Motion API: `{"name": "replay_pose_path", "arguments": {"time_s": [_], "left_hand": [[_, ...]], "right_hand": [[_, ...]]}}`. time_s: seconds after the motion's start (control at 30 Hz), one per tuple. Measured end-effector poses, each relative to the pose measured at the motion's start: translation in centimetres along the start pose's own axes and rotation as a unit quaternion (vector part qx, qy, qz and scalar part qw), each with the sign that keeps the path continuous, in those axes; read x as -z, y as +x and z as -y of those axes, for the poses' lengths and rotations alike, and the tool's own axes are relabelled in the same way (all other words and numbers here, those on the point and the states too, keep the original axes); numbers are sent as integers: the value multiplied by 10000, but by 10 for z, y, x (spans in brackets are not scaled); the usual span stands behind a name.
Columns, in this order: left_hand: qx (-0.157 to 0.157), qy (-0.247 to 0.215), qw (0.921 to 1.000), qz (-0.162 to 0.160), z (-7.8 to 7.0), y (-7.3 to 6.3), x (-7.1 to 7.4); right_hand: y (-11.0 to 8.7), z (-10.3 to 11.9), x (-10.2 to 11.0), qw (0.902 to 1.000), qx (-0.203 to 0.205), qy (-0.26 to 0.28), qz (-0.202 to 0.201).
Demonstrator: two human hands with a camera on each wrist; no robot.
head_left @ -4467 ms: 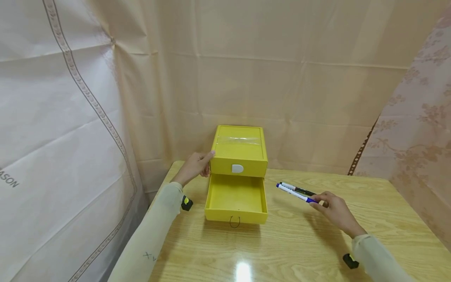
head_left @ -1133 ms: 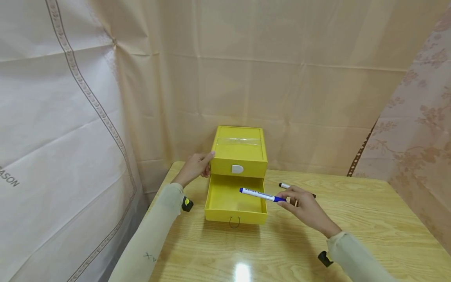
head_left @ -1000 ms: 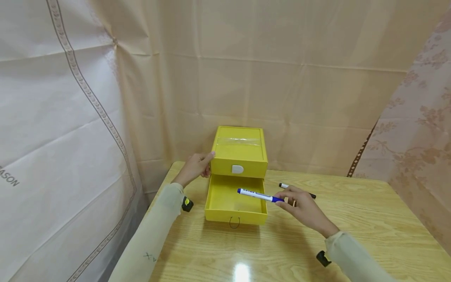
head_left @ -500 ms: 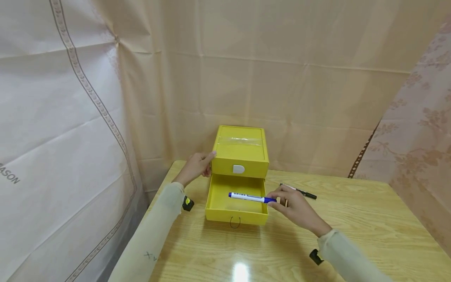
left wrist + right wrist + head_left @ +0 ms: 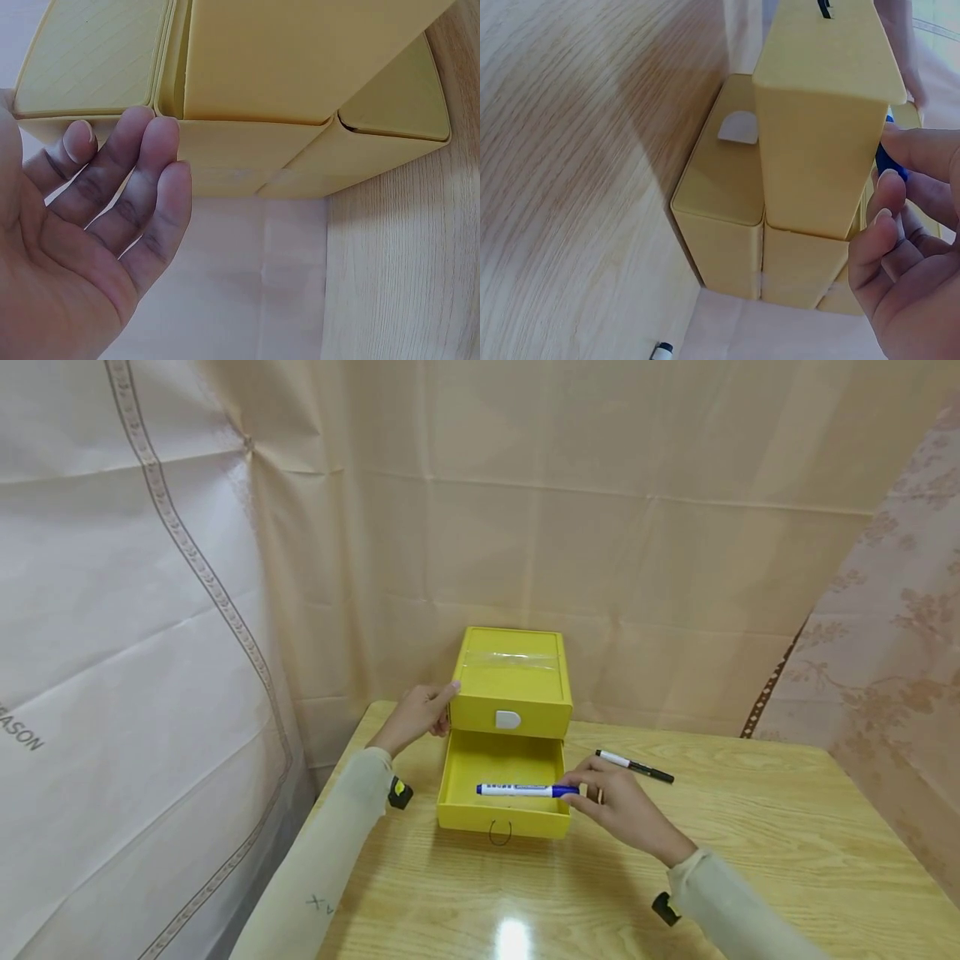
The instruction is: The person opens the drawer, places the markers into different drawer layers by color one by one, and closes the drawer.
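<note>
A yellow drawer cabinet (image 5: pixel 512 681) stands on the table with a lower drawer (image 5: pixel 502 822) pulled out. My left hand (image 5: pixel 411 718) holds the cabinet's upper left corner, thumb at the top edge and bent fingers against the side. The left wrist view shows those fingertips (image 5: pixel 161 135) on the yellow wall. With thumb and fingers my right hand (image 5: pixel 622 806) pinches the blue cap end of a white marker (image 5: pixel 517 791). The marker lies level across the drawer opening, close over its floor. In the right wrist view the drawer wall hides most of the marker, leaving its blue end (image 5: pixel 891 161) visible.
A black-and-white marker (image 5: pixel 636 766) lies on the wooden table (image 5: pixel 750 827) right of the cabinet. A white tab (image 5: pixel 507 719) marks the upper drawer, and a thin loop (image 5: pixel 499 832) hangs from the pulled-out one. Beige cloth (image 5: pixel 600 543) hangs close behind.
My right hand has carried the blue marker left from beside the other marker, then down over the drawer. The black-and-white marker stays on the table. My left hand keeps its place.
</note>
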State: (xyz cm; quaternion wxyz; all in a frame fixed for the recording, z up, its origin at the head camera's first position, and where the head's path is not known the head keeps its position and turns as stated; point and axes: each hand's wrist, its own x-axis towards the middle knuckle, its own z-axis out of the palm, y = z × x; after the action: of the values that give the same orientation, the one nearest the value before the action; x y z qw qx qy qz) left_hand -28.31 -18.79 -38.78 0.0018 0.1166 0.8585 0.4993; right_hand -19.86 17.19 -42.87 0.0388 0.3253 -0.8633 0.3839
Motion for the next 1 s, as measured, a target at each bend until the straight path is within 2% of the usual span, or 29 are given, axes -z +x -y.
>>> {"name": "replay_pose_path", "arguments": {"time_s": [0.5,0.77,1.0], "left_hand": [[-37,-39,10000,-6,-1,0,0],[-24,16,10000,-6,-1,0,-1],[54,33,10000,-19,1,2,0]], "right_hand": [[-1,6,-5,9999,125,100,64],[0,5,-5,9995,249,-16,181],[-3,4,-5,9994,305,176,35]]}}
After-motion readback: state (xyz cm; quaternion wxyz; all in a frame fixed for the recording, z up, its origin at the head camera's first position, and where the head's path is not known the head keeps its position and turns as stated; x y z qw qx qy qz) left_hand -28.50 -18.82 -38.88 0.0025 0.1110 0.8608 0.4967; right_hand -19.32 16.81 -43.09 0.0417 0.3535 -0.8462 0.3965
